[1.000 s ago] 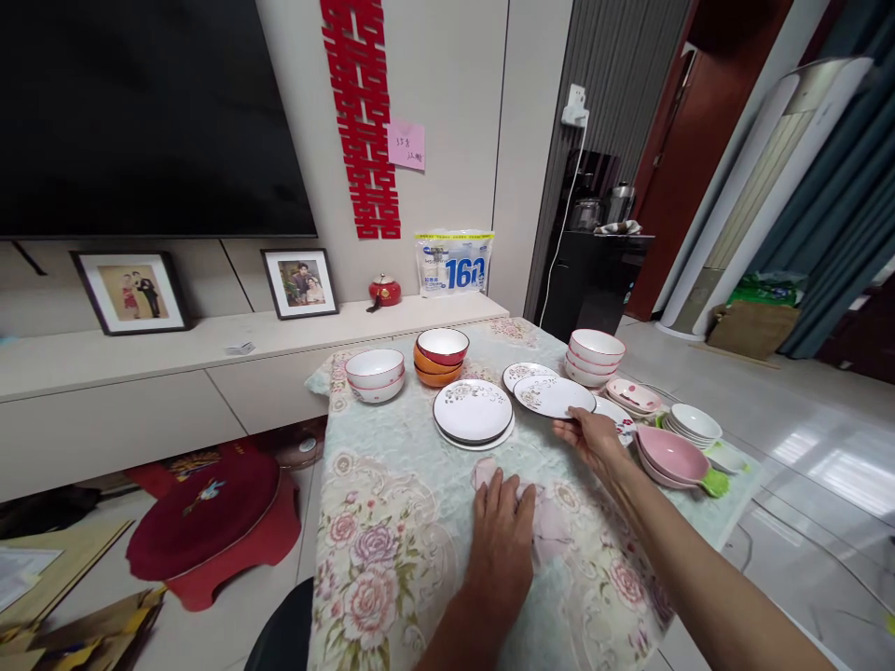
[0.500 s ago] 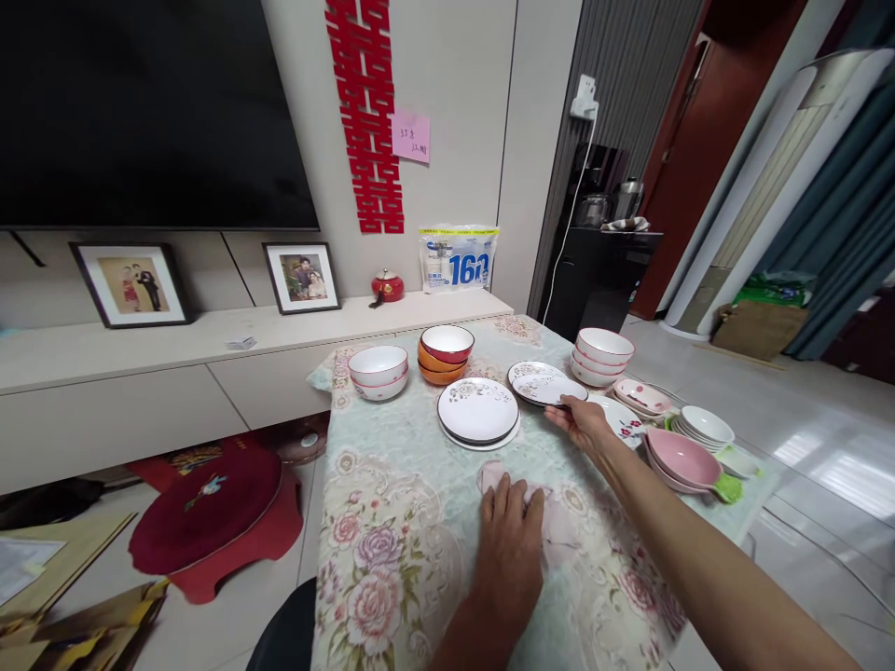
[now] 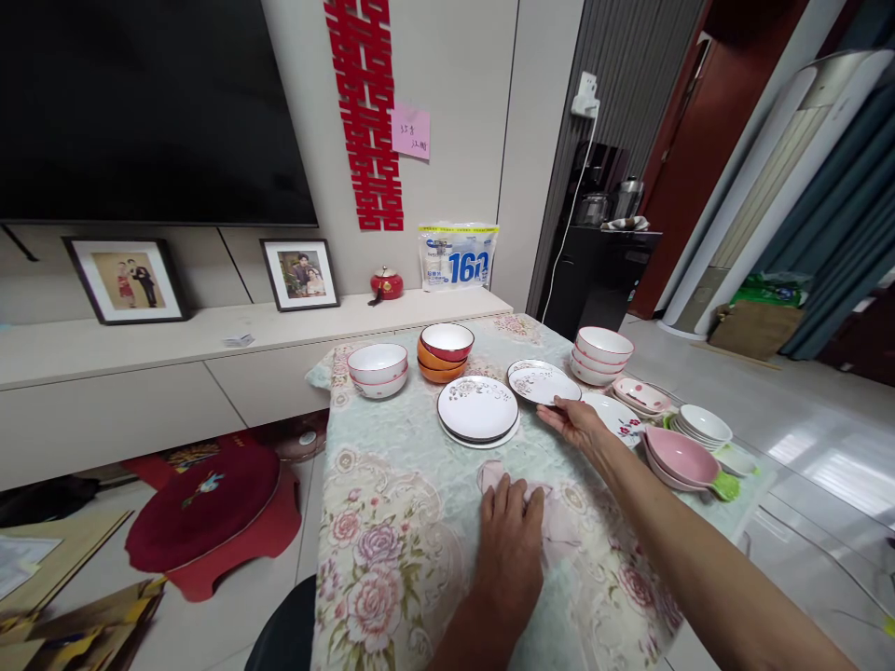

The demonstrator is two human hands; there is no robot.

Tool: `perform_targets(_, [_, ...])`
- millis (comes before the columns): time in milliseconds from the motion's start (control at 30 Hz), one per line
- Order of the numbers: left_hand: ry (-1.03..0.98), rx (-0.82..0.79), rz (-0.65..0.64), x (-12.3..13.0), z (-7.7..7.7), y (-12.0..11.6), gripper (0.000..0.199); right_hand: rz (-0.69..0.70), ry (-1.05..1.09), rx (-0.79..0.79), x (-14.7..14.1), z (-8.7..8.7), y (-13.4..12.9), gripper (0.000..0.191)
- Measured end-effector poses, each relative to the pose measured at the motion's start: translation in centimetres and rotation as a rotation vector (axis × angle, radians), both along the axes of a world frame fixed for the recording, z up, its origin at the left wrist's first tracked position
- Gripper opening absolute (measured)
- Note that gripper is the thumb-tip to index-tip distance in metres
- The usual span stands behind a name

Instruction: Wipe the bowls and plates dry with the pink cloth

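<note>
My right hand pinches the near rim of a dark-edged white plate, thumb on top and fingers beneath; this plate lies over another like it. My left hand rests on a crumpled pale pink cloth, its fingers bent over the edge. Between the hands and the bowls sits a stack of white plates with a brown flower pattern. Just right of my right hand is a white plate with red flowers.
White bowls and orange and red bowls stand at the back left. Stacked white bowls, pink dishes and small bowls line the right side. A red stool stands left of the table.
My right hand has moved slightly left with the plate, which now covers more of the one beneath it. My left hand has stayed on the cloth.
</note>
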State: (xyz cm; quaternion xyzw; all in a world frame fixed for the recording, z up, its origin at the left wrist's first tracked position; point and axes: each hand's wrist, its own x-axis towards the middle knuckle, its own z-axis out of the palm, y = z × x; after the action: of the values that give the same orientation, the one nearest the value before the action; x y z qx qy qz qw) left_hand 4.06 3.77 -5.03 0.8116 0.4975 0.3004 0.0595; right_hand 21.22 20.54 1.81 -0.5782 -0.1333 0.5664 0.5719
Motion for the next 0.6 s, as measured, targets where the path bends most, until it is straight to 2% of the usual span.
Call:
perform_targets(167, [0.003,-0.022,0.002,0.1,0.0,0.0,0.053,0.012,-0.009,-0.033,0.1,-0.3,0.3,0.018])
perform_targets(367, [0.005,-0.088,-0.012,0.0,0.1,0.0,0.053,0.006,-0.050,-0.033,0.0,-0.8,0.7,0.005])
perform_targets(600, [0.017,-0.121,-0.007,0.0,0.4,-0.2,0.053,0.009,-0.109,-0.043,-0.2,-1.8,1.2,0.013])
